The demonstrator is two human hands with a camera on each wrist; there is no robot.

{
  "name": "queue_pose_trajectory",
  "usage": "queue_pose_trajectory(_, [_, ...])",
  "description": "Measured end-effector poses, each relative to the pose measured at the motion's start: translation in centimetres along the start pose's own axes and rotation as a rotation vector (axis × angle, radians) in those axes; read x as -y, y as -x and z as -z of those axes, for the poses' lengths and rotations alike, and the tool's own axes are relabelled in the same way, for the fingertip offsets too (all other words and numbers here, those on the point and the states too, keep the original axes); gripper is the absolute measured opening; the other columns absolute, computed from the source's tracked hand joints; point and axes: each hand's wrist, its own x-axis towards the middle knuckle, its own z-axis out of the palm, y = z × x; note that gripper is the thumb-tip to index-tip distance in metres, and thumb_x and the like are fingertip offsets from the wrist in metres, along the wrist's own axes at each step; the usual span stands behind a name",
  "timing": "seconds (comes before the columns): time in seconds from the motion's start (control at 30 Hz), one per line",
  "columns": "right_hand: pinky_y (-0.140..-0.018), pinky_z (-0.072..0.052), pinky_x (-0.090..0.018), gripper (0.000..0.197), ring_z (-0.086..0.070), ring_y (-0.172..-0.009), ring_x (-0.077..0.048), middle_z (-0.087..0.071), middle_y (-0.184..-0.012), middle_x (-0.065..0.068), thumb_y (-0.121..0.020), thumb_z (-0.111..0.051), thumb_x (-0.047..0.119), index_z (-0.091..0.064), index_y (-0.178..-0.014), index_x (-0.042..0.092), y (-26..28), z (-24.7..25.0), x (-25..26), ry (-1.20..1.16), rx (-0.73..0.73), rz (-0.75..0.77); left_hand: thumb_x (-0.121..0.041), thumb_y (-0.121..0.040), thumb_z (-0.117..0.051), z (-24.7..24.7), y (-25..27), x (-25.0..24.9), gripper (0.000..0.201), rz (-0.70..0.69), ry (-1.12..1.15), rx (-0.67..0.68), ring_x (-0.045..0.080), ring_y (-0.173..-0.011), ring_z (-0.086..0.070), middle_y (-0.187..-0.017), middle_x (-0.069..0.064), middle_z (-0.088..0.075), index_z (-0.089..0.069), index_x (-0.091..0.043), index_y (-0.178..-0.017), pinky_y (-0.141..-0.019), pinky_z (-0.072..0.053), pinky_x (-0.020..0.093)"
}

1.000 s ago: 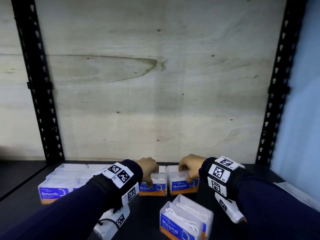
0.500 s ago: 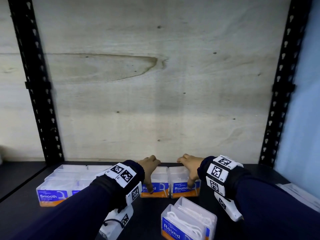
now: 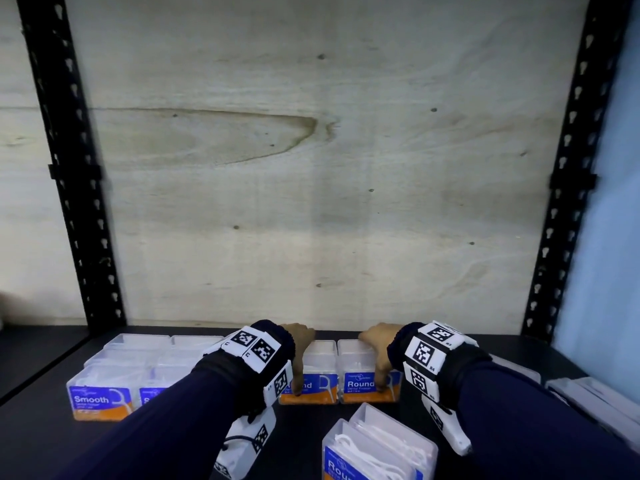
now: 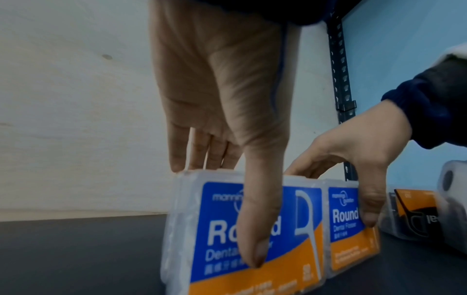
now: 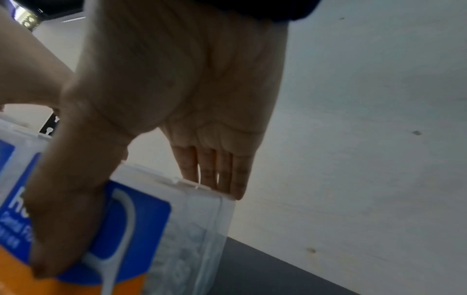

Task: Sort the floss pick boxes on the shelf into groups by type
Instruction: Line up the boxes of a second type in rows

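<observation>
Two clear "Round" floss pick boxes with blue and orange labels stand side by side on the dark shelf near the back board. My left hand (image 3: 298, 358) grips the left Round box (image 3: 317, 382), thumb on its label and fingers behind its top, as the left wrist view shows on this box (image 4: 290, 249). My right hand (image 3: 379, 355) grips the right Round box (image 3: 360, 386) the same way; in the right wrist view its thumb lies on that box's label (image 5: 141, 219). A group of "Smooth" boxes (image 3: 100, 398) sits at the left.
Another Round box (image 3: 377, 448) lies flat nearer to me, front centre. More clear boxes (image 3: 595, 400) sit along the right edge; one with an orange and black label (image 4: 414, 211) shows beside the Round pair. Black uprights (image 3: 72, 174) flank the wooden back board.
Both hands have kept their hold on the two Round boxes and slid them a little toward the back board. The head view has tilted slightly.
</observation>
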Motion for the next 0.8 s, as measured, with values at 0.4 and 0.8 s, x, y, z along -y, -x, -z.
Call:
queue_pose_trajectory(0.4, [-0.093,-0.043,-0.028,0.058,-0.056,-0.114,-0.025,-0.058,-0.131,-0.012,-0.085,-0.064,0.034,-0.050,-0.133,0.006,8.0,-0.1,0.8,-0.093,-0.072,0.186,-0.027,-0.087,-0.062,-0.5,3.9,-1.3,0.068,-0.182,-0.091,-0.122,0.022,-0.141,-0.031,-0.155,0.004,-0.028,-0.031,-0.015,-0.146,-0.114,-0.031,0.033])
queue_pose_trajectory(0.8, [-0.067,-0.045,-0.015,0.054,-0.057,-0.092,-0.020,-0.060,-0.104,-0.006,-0.086,-0.064,0.027,-0.048,-0.132,0.004,10.6,-4.3,-0.7,-0.482,0.087,0.131,-0.014,-0.076,-0.066,-3.6,8.4,-3.9,0.055,-0.506,0.141,-0.143,0.022,-0.121,-0.050,-0.135,0.005,-0.044,-0.051,-0.013,-0.129,-0.101,-0.043,0.030])
